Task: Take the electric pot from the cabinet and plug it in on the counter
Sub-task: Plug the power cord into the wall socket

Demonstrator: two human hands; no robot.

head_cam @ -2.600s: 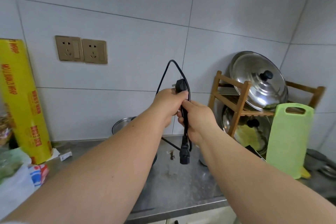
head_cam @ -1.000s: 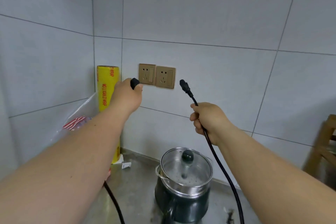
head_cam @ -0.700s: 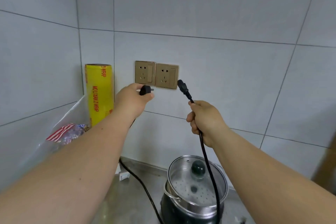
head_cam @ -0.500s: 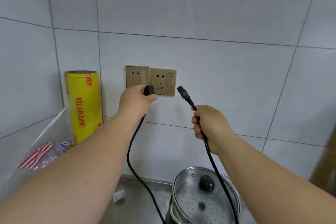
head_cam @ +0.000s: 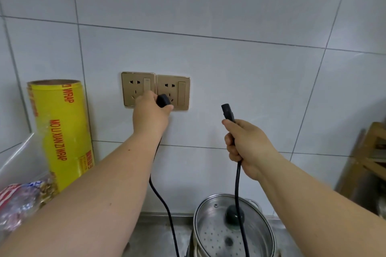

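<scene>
The electric pot (head_cam: 234, 233) with its glass lid and black knob stands on the counter at the bottom, partly cut off. My left hand (head_cam: 149, 117) grips the black wall plug (head_cam: 163, 100) and holds it against the lower part of the right gold socket (head_cam: 173, 93); whether the pins are in is hidden. My right hand (head_cam: 246, 146) grips the black power cord (head_cam: 237, 181) just below its appliance connector (head_cam: 227, 112), which points up in the air in front of the wall. The cord hangs down from both hands.
A second gold socket (head_cam: 133, 88) sits left of the first. A tall yellow roll of cling wrap (head_cam: 60, 131) stands at the left wall, with a plastic bag (head_cam: 18, 194) of food below it. A wooden rack (head_cam: 369, 165) is at the right edge.
My left hand moved the plug from below the left socket rightwards onto the right socket. My right hand kept the connector end raised, shifting slightly right. The view came closer to the wall.
</scene>
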